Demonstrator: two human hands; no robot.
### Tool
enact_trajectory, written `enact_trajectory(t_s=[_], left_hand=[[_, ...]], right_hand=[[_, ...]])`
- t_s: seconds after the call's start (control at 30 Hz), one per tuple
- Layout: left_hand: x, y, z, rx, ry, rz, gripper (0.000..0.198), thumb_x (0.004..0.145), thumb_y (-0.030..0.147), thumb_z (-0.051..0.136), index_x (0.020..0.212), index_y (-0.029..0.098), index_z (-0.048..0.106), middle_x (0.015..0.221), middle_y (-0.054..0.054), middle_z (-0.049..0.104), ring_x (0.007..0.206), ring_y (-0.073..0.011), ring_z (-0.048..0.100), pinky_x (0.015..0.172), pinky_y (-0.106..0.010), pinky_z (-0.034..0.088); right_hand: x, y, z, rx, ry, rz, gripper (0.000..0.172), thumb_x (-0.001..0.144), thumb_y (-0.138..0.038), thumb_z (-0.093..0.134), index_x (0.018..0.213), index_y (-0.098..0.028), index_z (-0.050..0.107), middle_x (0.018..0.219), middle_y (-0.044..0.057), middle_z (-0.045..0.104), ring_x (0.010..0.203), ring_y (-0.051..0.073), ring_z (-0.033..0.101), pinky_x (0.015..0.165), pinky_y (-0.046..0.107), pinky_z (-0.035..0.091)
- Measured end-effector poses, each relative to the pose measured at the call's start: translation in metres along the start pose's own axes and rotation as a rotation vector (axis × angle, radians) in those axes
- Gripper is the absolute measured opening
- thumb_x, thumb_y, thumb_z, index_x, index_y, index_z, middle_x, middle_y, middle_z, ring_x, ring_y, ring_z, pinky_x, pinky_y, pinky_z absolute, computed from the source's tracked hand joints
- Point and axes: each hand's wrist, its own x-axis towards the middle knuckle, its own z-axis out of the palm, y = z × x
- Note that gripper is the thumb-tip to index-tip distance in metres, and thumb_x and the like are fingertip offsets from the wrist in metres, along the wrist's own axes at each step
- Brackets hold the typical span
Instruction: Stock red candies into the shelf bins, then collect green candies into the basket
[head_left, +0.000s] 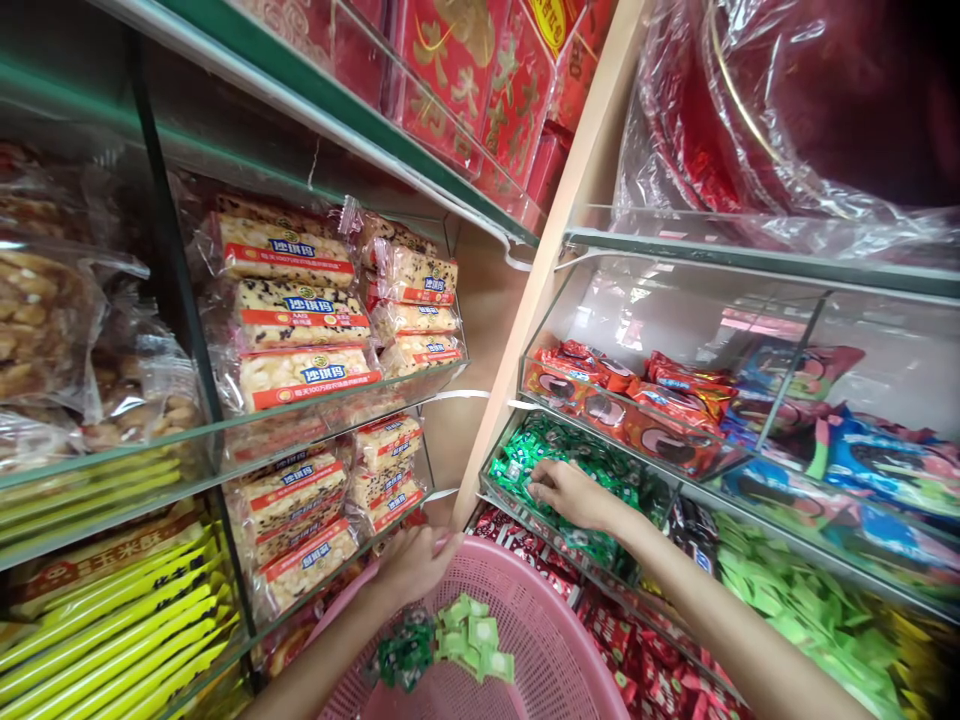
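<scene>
A pink plastic basket (577, 610) with perforated walls stands low in front of me. My left hand (418, 562) is closed over its far-left rim, the fingertips partly hidden. Inside lie a pile of pale green wrapped candies (474, 637) and, just left of it, a cluster of dark green wrapped candies (405, 647). My right hand (571, 492) reaches into a clear shelf bin among small shiny green-wrapped candies (525, 445). Its fingers are curled down and pressed together on the candies; how many they hold is hidden.
Wrapped cereal bars (300, 310) fill the left shelves, near bagged nuts (45, 340) and yellow packets (127, 610). A wooden post (551, 235) divides the shelves. Red packets (682, 385) lie above the green bin, pale green candies (802, 610) to its right. Glass edges surround my right hand.
</scene>
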Motion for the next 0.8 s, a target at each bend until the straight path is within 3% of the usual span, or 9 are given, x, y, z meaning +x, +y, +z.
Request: enact_trajectory(t_s=[0.1,0.2,0.47,0.8], left_hand=[[0.000,-0.001,0.000,0.006,0.043,0.056,0.060,0.086,0.060,0.023,0.106,0.023,0.065,0.104,-0.009,0.069,0.100,-0.0262,0.061,0.080,-0.032,0.041],[0.002,-0.002,0.001,0.009,0.051,0.084,0.058,0.086,0.059,0.022,0.107,0.024,0.064,0.103,-0.008,0.069,0.098,-0.0267,0.062,0.079,-0.033,0.042],[-0.001,-0.001,-0.003,0.014,0.051,0.081,0.058,0.086,0.058,0.023,0.107,0.023,0.064,0.104,-0.009,0.069,0.099,-0.0270,0.061,0.079,-0.033,0.043],[-0.002,-0.004,0.000,0.009,0.054,0.087,0.053,0.086,0.056,0.028,0.108,0.024,0.064,0.105,-0.008,0.068,0.100,-0.0263,0.061,0.081,-0.033,0.043]], right_hand=[[0.000,-0.004,0.002,-0.004,0.023,-0.009,0.023,0.085,-0.036,0.045,0.073,-0.018,0.052,0.066,0.002,0.056,0.061,0.014,0.047,0.057,0.025,0.031],[0.000,-0.007,0.004,0.002,0.034,0.004,0.024,0.079,-0.041,0.054,0.074,-0.017,0.052,0.069,0.002,0.057,0.064,0.014,0.048,0.058,0.025,0.032],[0.002,-0.013,-0.001,-0.093,-0.007,0.047,0.005,0.070,-0.020,0.054,0.068,-0.018,0.051,0.062,-0.001,0.050,0.060,0.012,0.043,0.055,0.024,0.027],[0.005,-0.023,0.001,-0.222,0.007,0.038,0.013,0.071,-0.022,0.054,0.059,-0.018,0.050,0.061,0.002,0.051,0.059,0.012,0.044,0.054,0.025,0.024]])
